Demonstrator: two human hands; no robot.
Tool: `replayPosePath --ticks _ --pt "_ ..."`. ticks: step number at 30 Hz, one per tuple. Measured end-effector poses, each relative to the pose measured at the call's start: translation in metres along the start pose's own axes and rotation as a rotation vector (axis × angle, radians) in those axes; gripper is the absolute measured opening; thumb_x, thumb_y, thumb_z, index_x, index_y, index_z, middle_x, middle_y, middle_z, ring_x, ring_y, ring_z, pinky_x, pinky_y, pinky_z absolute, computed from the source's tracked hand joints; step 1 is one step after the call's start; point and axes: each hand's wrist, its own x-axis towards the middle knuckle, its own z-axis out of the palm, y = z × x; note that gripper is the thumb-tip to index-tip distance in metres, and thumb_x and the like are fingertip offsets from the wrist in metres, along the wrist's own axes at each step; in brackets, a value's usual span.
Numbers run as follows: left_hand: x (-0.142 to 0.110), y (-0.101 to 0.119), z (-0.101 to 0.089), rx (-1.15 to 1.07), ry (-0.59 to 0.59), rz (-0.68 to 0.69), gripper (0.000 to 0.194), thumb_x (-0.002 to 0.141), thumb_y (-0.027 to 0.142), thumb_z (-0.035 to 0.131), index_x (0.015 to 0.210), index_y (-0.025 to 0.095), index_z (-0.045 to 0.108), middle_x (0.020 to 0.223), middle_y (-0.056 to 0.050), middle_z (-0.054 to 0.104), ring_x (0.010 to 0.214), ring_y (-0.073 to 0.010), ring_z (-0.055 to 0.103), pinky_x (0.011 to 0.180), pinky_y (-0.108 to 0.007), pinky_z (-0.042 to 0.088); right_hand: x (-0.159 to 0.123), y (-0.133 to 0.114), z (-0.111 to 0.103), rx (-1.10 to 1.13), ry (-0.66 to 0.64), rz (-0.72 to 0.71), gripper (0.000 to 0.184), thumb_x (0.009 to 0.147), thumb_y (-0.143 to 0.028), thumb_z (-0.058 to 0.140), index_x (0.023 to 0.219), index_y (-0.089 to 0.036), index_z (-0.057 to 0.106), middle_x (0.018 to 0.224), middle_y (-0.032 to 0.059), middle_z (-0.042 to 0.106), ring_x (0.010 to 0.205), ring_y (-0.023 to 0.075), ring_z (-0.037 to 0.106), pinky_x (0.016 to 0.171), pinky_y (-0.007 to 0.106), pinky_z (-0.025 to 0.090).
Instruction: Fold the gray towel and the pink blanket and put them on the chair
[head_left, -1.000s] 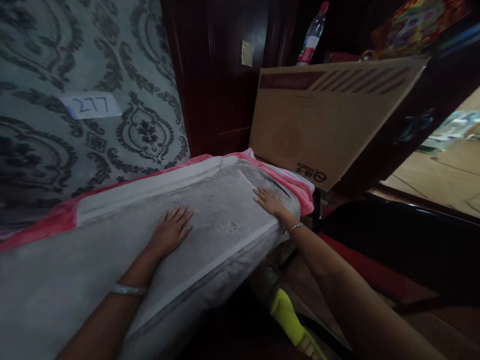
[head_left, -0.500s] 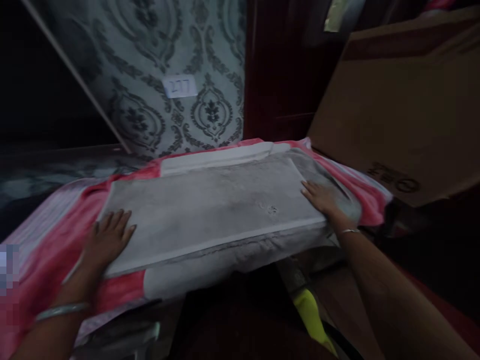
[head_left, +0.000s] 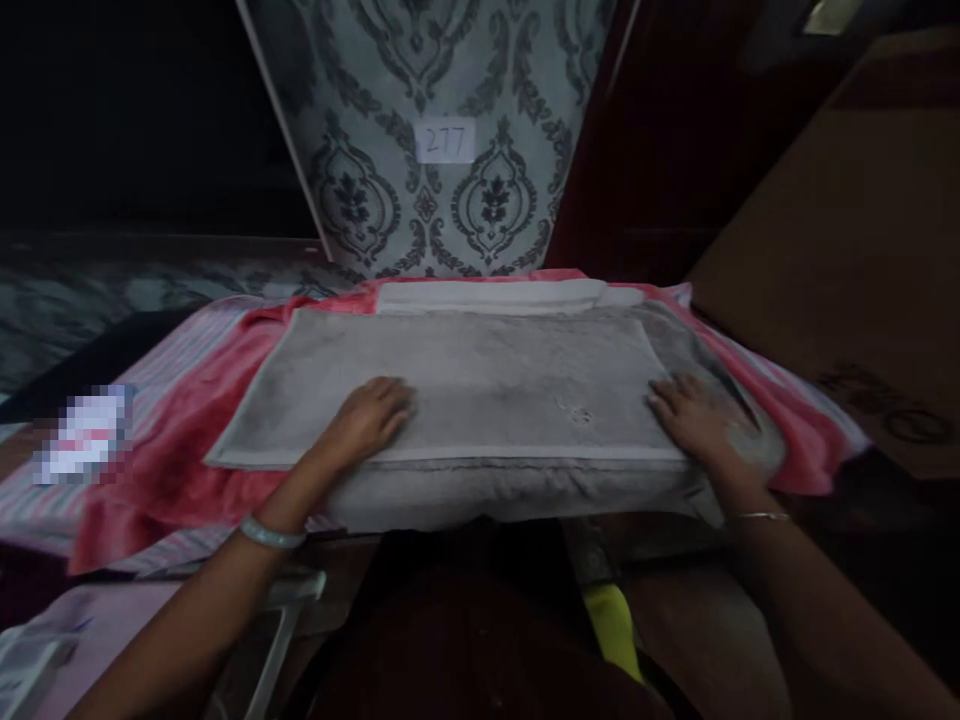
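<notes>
A folded grey towel (head_left: 480, 375) lies flat on a pink blanket (head_left: 172, 450) spread over a surface in front of me. My left hand (head_left: 367, 420) rests palm down on the towel's near left part, fingers flat and together. On the towel's near right corner lies my right hand (head_left: 697, 420), fingers stretched out flat. Each wrist wears a thin bracelet. Neither hand holds anything.
A patterned grey wall with a white label reading 277 (head_left: 445, 140) stands behind. A large cardboard box (head_left: 847, 250) leans at the right beside dark wooden furniture (head_left: 660, 150). A yellow-green object (head_left: 611, 620) shows below the towel's edge.
The view has swung so the towel sits centred. My left hand slid right along the towel from its left end toward the middle. My right hand stays at the right corner.
</notes>
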Motion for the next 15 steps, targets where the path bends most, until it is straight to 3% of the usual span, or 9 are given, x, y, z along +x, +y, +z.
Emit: replayPosePath --ticks 3,6,10,15 --pt "0.013 0.049 0.026 -0.092 -0.052 0.259 0.043 0.101 0.040 0.043 0.135 0.020 0.061 0.143 -0.013 0.058 0.133 -0.0291 0.053 0.112 -0.050 0.044 -0.028 -0.036 -0.029 0.258 -0.035 -0.196 0.055 0.099 -0.055 0.041 0.131 -0.017 0.066 0.146 0.0178 0.053 0.135 0.0318 0.050 0.112 0.052 0.043" --pt "0.019 0.075 0.041 -0.119 0.001 0.346 0.042 0.100 0.040 0.047 0.132 0.019 0.062 0.140 -0.014 0.059 0.132 -0.0306 0.053 0.110 -0.051 0.046 -0.055 -0.061 -0.045 0.394 -0.068 -0.312 0.048 0.098 -0.050 0.050 0.134 -0.023 0.063 0.143 0.0133 0.056 0.131 0.0299 0.053 0.111 0.053 0.045" --pt "0.021 0.080 0.047 -0.129 0.016 0.380 0.039 0.099 0.035 0.049 0.133 0.021 0.062 0.139 -0.013 0.061 0.131 -0.0304 0.055 0.108 -0.052 0.049 -0.075 -0.071 -0.051 0.387 -0.049 -0.354 0.043 0.100 -0.041 0.050 0.138 -0.025 0.060 0.143 0.0121 0.056 0.133 0.0289 0.052 0.111 0.053 0.046" --pt "0.012 0.077 0.053 -0.101 0.042 0.373 0.048 0.096 0.011 0.038 0.138 0.021 0.058 0.146 -0.011 0.057 0.140 -0.0260 0.049 0.112 -0.045 0.048 -0.080 -0.073 -0.043 0.291 -0.016 -0.382 0.043 0.100 -0.022 0.044 0.140 -0.024 0.060 0.144 0.0113 0.057 0.138 0.0277 0.048 0.114 0.052 0.044"
